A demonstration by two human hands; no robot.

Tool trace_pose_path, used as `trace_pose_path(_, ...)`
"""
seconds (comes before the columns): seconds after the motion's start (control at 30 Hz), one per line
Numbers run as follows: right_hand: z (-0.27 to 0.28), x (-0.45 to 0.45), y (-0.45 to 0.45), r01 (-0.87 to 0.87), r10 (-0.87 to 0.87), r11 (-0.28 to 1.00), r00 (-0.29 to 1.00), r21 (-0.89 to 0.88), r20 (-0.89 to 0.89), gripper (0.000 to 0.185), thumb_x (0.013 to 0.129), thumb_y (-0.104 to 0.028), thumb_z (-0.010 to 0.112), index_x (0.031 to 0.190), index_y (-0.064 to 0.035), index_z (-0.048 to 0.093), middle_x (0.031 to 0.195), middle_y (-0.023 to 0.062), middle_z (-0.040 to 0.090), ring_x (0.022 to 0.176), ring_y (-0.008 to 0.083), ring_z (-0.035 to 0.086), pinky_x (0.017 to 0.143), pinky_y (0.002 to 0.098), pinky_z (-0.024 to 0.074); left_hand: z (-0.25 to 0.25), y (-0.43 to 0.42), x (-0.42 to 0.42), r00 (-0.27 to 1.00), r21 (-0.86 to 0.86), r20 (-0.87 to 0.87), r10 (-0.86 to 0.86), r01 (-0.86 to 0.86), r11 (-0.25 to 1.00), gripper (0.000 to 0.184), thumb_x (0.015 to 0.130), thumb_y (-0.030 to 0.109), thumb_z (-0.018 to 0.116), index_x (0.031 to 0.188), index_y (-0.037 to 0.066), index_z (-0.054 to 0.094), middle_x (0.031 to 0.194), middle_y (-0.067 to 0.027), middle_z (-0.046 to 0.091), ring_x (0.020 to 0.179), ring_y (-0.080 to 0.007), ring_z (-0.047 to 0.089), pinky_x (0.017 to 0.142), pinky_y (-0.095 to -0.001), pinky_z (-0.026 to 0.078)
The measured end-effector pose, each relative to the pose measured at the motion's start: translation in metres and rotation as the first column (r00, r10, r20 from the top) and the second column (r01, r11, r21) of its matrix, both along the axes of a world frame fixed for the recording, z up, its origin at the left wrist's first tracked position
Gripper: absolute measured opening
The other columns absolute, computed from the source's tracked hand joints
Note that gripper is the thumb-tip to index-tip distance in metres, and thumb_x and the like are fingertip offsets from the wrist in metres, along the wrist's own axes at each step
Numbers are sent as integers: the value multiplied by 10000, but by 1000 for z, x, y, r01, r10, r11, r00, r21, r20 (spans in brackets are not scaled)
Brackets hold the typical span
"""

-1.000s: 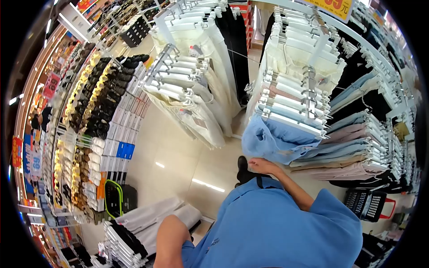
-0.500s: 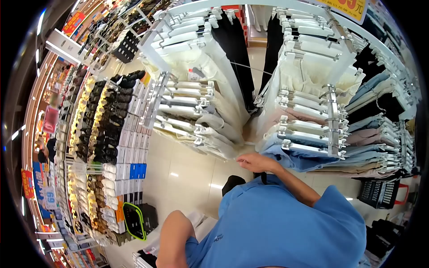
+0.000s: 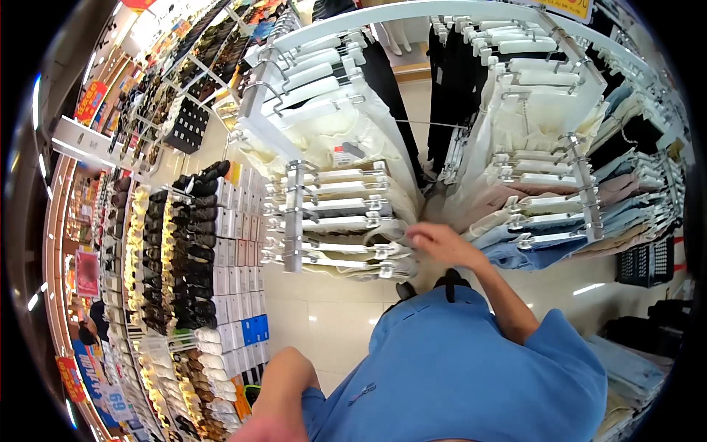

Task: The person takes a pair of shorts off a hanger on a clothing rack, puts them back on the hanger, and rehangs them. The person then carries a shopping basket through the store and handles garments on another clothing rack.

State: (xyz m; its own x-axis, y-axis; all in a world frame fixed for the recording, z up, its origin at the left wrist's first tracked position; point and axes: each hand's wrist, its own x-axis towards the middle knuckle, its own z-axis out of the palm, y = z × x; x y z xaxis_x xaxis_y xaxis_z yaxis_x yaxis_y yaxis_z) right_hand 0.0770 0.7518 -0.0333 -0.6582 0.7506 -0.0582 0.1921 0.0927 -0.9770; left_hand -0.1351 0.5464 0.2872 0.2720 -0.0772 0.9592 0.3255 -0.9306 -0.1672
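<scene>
My right hand (image 3: 442, 244) reaches left over the gap between two clothes rails. Its fingers stretch toward the edge of the cream trousers (image 3: 401, 234) on the left rail; whether they touch the cloth I cannot tell. Those trousers hang from white clip hangers (image 3: 346, 245) on a metal rail arm (image 3: 293, 221). On the right rail, light blue jeans (image 3: 526, 254) hang at the front, below my right wrist's level. My left hand (image 3: 256, 429) is blurred at the bottom edge, its fingers cut off, away from the rails.
Shoe shelves (image 3: 195, 272) with stacked boxes run along the left. A dark basket (image 3: 644, 264) stands on the floor at the right, beyond more hanging trousers (image 3: 626, 191). Folded jeans (image 3: 626, 368) lie at the lower right. A person (image 3: 92, 324) is far left.
My view has turned, and the rails sit further right in it. My right hand has moved up and closer to the left rail's trousers. My left hand has come into the bottom edge.
</scene>
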Motion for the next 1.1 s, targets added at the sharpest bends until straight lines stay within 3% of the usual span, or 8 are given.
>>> trace_pose_path(0.1,58,-28,26,251,-251,968,966,-2,-60,372,995,-152,550,1331,7,553,1120,125,683,973,175,640,878,314,501,-9,20,-41,1000,-188,-14,-16,13,982,541,974,256,630,1481,200,450,1654,-95,146,1400,-345,422,1113,-567,384)
trace_pose_path(0.23,67,-66,88,536,-462,829,818,161,-343,385,1000,-107,562,1373,-21,522,1205,60,630,1049,143,615,900,292,492,-11,91,-42,834,-295,-116,540,-548,783,258,937,182,573,1134,35,650,1089,-152,636,920,-263,623,768,-365,522)
trace_pose_path(0.33,72,-90,144,636,-504,703,762,320,-407,537,983,-139,590,1475,-18,414,1423,150,539,1237,251,564,1037,339,443,-35,127,-41,637,-490,-400,659,-756,434,276,863,38,688,1139,41,703,1211,-128,635,1089,-310,614,898,-381,491)
trace_pose_path(0.4,59,-110,186,709,-565,573,705,411,-428,601,968,-193,613,1498,-21,387,1427,158,534,1274,266,534,1083,351,403,-65,148,-50,628,-551,-414,659,-749,369,322,884,-30,637,1185,65,702,1233,-134,621,1106,-309,602,915,-404,481)
trace_pose_path(0.5,72,-117,200,627,-481,742,745,239,-462,620,961,-228,618,1501,-30,389,1419,161,537,1291,280,522,1104,359,380,-91,160,-60,556,-638,-485,675,-753,162,337,956,62,604,1292,60,638,1364,-162,551,1238,-322,549,1016,-416,446)
trace_pose_path(0.73,64,-129,171,437,-375,899,725,-36,-578,316,999,-100,542,1280,38,586,1093,36,590,869,70,527,731,207,429,-123,173,-65,540,-809,-507,672,-568,-154,529,1007,118,564,1502,48,391,1494,-174,418,1235,-297,546,1031,-417,460)
trace_pose_path(0.8,69,-126,164,405,-399,906,721,-123,-567,344,981,-145,573,1276,31,606,1106,99,627,924,141,592,828,294,489,-131,174,-66,565,-856,-471,678,-477,-197,525,995,78,566,1489,18,398,1459,-205,442,1211,-312,557,1009,-407,476)
trace_pose_path(1.1,67,-127,167,412,-333,911,715,-14,-615,319,938,-59,580,1243,-11,660,1098,145,654,888,195,637,642,278,522,-129,183,-66,506,-724,-675,538,-597,-347,490,1010,56,519,1485,0,412,1389,-159,513,1104,-219,612,944,-331,492)
